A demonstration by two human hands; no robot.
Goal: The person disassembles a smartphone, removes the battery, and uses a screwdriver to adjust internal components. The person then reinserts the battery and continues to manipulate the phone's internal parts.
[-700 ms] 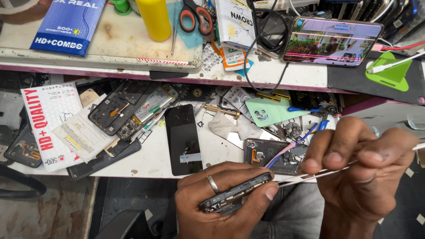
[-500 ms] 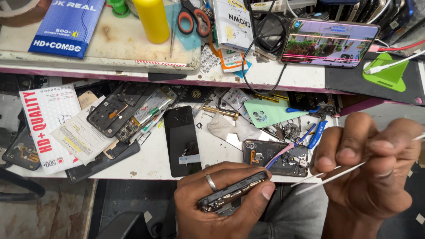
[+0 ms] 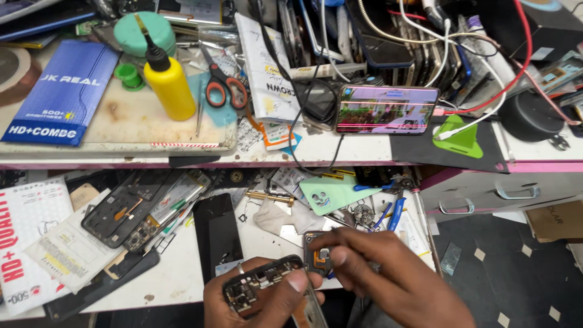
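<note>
Phone frame (image 3: 262, 284), back cover off and circuit boards exposed, sits low over the bench edge (image 3: 182, 285), pinched by the left hand (image 3: 255, 300) with the thumb on its rim. Right hand (image 3: 388, 279) curls fingertips together against its upper end. Disassembly appears partial; boards remain fitted.

On the upper shelf (image 3: 364, 152), a squeeze bottle (image 3: 169, 85) stands on a tray (image 3: 121, 130), with scissors (image 3: 223, 88) just to its right and a flat box (image 3: 61, 91) to its left. Further right a phone (image 3: 387, 109) lies on its side, cables (image 3: 486, 103) behind it. On the lower pull-out board (image 3: 176, 279), opened phone frames (image 3: 139, 212) lie left of a glass panel (image 3: 217, 234). At the near edge, the left hand (image 3: 255, 300) holds a phone frame (image 3: 261, 285); the right hand (image 3: 395, 279) is beside it, touching.
</note>
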